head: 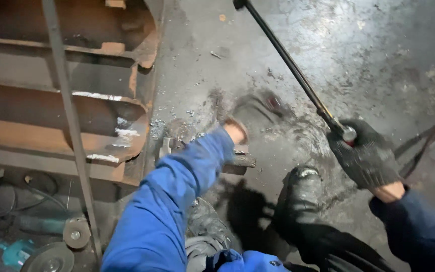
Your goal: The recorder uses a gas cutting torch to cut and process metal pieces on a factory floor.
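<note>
My right hand, in a dark knit glove, grips the lower end of a long black rod that slants up and left across the concrete floor. My left arm, in a blue sleeve, stretches forward. My left hand is a dark motion-blurred smear above the floor, and whether it holds anything cannot be told. Just under the left wrist a small rusty metal piece lies on the floor beside scattered metal chips.
A rusty ribbed steel structure fills the left side, crossed by a thin upright bar. An angle grinder with discs and cables lies at the bottom left. My black boot stands at centre bottom. Dark hoses run at the right.
</note>
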